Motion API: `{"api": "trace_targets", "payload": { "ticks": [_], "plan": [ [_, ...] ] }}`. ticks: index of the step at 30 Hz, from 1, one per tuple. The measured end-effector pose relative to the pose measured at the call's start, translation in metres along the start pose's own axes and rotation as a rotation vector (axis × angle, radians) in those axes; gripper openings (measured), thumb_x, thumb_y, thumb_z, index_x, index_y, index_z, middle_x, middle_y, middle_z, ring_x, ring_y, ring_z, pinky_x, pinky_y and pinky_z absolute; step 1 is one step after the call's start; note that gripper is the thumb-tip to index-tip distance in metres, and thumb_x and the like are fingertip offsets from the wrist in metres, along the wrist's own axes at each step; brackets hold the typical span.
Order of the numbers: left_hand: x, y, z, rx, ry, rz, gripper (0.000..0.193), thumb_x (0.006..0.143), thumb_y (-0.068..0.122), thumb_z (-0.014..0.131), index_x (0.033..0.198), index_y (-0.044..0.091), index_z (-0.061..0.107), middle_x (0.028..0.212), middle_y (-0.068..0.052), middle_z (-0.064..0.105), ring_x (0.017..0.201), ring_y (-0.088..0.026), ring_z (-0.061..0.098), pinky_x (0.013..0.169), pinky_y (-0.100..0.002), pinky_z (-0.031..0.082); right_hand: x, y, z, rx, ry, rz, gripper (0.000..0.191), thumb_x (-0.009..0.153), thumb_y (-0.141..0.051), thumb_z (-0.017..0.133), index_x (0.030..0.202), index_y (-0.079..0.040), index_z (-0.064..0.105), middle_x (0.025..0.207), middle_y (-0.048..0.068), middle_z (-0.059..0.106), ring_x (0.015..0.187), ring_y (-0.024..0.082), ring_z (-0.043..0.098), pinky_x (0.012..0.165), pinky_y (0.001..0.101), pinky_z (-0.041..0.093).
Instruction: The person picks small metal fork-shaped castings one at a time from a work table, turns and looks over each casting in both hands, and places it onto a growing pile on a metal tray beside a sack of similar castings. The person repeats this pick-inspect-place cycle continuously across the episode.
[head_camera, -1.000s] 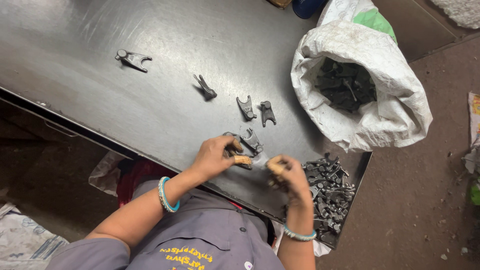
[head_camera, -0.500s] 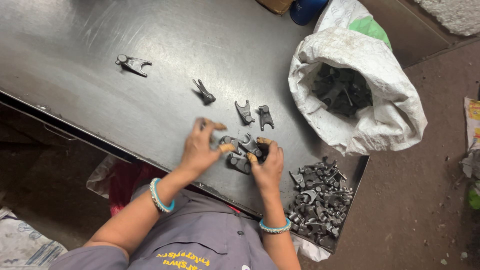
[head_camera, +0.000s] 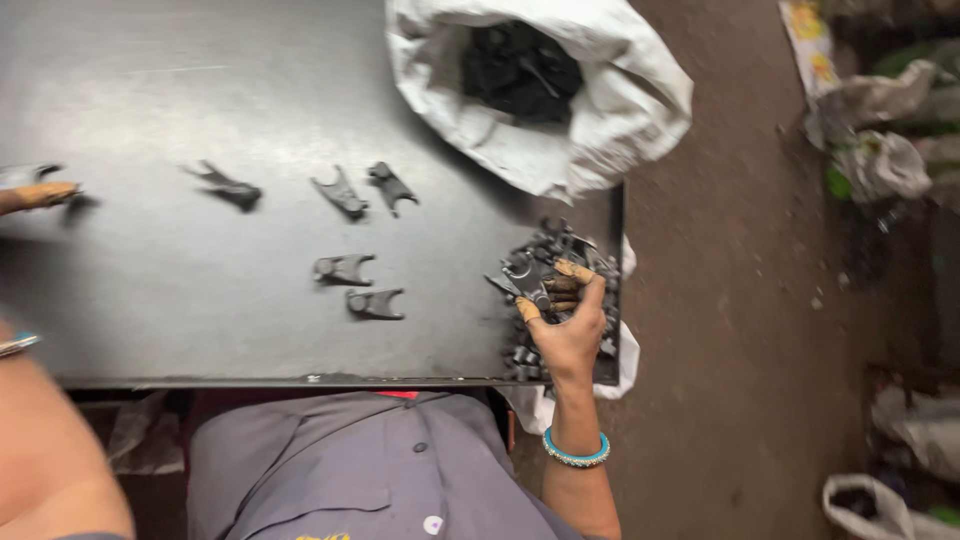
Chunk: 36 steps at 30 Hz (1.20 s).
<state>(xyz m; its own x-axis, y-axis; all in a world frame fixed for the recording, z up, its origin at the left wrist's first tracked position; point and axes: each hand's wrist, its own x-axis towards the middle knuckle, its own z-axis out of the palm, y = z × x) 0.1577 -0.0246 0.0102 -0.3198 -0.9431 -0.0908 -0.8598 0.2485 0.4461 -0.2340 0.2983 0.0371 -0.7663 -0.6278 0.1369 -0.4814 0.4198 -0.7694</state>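
My right hand (head_camera: 566, 324) reaches into a heap of dark metal fork-shaped parts (head_camera: 553, 262) at the table's right edge, its fingers closed around one part. Only the fingertips of my left hand (head_camera: 38, 194) show at the far left edge, touching a fork-shaped part (head_camera: 22, 174) there; the grip is unclear. On the dark metal table (head_camera: 200, 80) lie several single forks: one (head_camera: 226, 186) at mid-left, two (head_camera: 340, 193) (head_camera: 390, 185) side by side, and two more (head_camera: 343, 268) (head_camera: 375, 303) nearer to me.
A big white sack (head_camera: 600, 110) full of dark parts sits open at the table's far right corner. Beyond the table edge is a dirt floor with plastic bags (head_camera: 880, 160) and another bag (head_camera: 870, 500) at lower right.
Both hands left the parts in front of me: the right moved out to the heap at the right edge, the left went far left. The view shifted and zoomed closer.
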Motion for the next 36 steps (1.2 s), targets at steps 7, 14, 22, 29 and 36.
{"api": "trace_targets", "payload": {
  "ticks": [7,14,22,29,36],
  "plan": [
    [0.018,0.022,0.022,-0.014,-0.082,0.203,0.121,0.050,0.060,0.095,0.149,0.006,0.052,0.135,-0.033,0.055,0.138,-0.047,0.040,0.114,-0.077,0.010,-0.004,0.075,-0.072,-0.198,0.232,0.047,0.049,0.067,-0.007,0.091,0.109,-0.005,0.066,0.105,0.008,0.072,0.090,0.018,0.071,0.076,0.0316,0.060],
    [0.032,0.020,0.051,-0.036,-0.014,0.261,0.120,0.037,0.064,0.094,0.142,0.013,0.063,0.128,-0.028,0.064,0.135,-0.044,0.046,0.112,-0.079,0.008,-0.037,0.233,-0.173,-0.642,0.288,0.424,0.034,0.070,-0.017,0.093,0.097,-0.007,0.076,0.095,0.011,0.077,0.086,0.027,0.074,0.080,0.0406,0.056],
    [0.019,0.061,0.083,0.013,-0.066,0.207,0.112,0.035,0.044,0.102,0.136,0.017,0.063,0.129,-0.021,0.060,0.127,-0.039,0.050,0.113,-0.072,0.019,-0.013,0.215,-0.122,-0.499,0.278,0.160,0.026,0.081,-0.014,0.094,0.097,-0.004,0.076,0.095,0.008,0.076,0.086,0.023,0.074,0.082,0.0382,0.059],
    [-0.018,0.090,0.095,-0.121,-0.037,0.153,0.084,0.049,0.021,0.098,0.127,0.025,0.069,0.126,-0.014,0.056,0.109,-0.046,0.047,0.096,-0.051,0.046,-0.030,0.012,0.086,-0.091,-0.458,-0.312,0.044,0.074,-0.013,0.083,0.116,-0.011,0.071,0.113,0.009,0.071,0.105,0.026,0.066,0.094,0.0382,0.054],
    [-0.041,0.095,0.107,-0.293,-0.059,0.131,0.070,0.063,0.013,0.088,0.129,0.025,0.070,0.125,-0.014,0.055,0.102,-0.042,0.052,0.092,-0.047,0.049,-0.042,-0.047,0.156,-0.223,-0.510,-0.538,0.051,0.067,-0.011,0.089,0.111,-0.007,0.064,0.104,0.011,0.068,0.103,0.033,0.060,0.092,0.0452,0.045]
  ]
}}
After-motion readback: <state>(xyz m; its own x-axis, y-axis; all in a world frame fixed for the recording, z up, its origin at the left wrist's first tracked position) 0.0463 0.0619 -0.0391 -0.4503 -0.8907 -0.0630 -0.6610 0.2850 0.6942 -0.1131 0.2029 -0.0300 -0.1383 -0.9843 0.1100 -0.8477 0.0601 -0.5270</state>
